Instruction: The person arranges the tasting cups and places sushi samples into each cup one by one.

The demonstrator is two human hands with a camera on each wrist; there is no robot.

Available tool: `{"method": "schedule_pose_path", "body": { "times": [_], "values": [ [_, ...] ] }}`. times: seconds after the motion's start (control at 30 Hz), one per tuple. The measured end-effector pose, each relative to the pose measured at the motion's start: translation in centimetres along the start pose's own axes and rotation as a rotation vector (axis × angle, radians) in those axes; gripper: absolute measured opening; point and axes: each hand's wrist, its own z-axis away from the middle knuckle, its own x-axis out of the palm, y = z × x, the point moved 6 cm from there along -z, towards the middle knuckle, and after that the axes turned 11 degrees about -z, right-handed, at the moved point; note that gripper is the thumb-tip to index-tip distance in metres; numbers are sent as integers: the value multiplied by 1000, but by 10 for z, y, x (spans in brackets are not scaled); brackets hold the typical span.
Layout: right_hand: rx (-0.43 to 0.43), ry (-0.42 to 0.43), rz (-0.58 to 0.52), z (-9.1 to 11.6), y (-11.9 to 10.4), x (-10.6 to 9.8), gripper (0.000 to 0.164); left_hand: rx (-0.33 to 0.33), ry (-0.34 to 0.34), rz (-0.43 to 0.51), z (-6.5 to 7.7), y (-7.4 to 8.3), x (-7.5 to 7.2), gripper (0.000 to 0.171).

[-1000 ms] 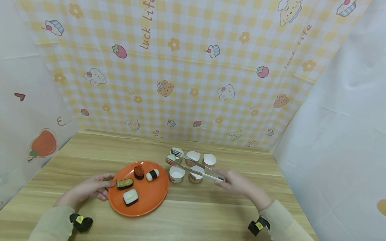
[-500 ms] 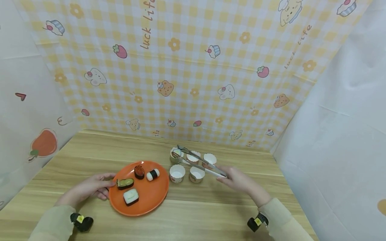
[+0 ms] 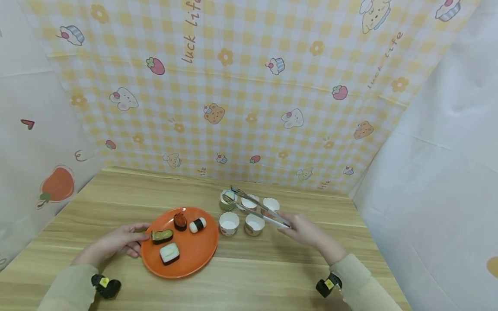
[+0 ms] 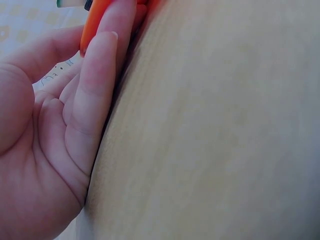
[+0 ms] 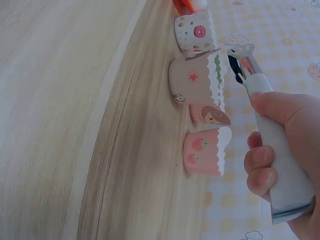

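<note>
While the left hand (image 3: 120,242) pinches the left rim of the orange plate (image 3: 194,257), the right hand (image 3: 298,230) holds the tongs (image 5: 282,165); the left grip is narrow, with the thumb over the rim and other fingers lower at the edge; the right grip is closed round the white handle, while the arms of the tongs stand apart at their forked tips; those tips reach over the back left cup (image 3: 227,207), and a small pale roll (image 3: 229,195) shows at the mouth of that cup, between them; whether the tips touch it, I cannot tell.

Four pieces of sushi sit on the plate, which lies on the wooden surface (image 3: 280,280) to the left of the cups; a red-topped piece (image 3: 180,221) is at the back, with a black-banded white piece (image 3: 197,225) to its right; a green-topped piece (image 3: 162,236) lies near the thumb, and a square white piece (image 3: 169,253) sits nearest the front.

Beneath the tongs is the back middle cup (image 3: 248,203); the back right cup (image 3: 271,203) stands near the right hand; the front left cup (image 3: 228,231) is just beside the plate, with the front right cup (image 3: 253,232) to its right; a yellow-checked cloth (image 3: 249,95) hangs behind; each wrist carries a black camera (image 3: 106,288) near a pale sleeve (image 3: 70,287).
</note>
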Motion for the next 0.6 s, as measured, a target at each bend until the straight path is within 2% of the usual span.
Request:
{"method": "schedule_pose_path", "body": {
  "times": [0.3,0.6],
  "values": [
    [-2,2,9,-5,2,2,50,-23,20,-16,1,0,-1,68],
    [-16,1,15,-10,2,4,49,-6,16,-4,0,-1,0,66]
  ]
}}
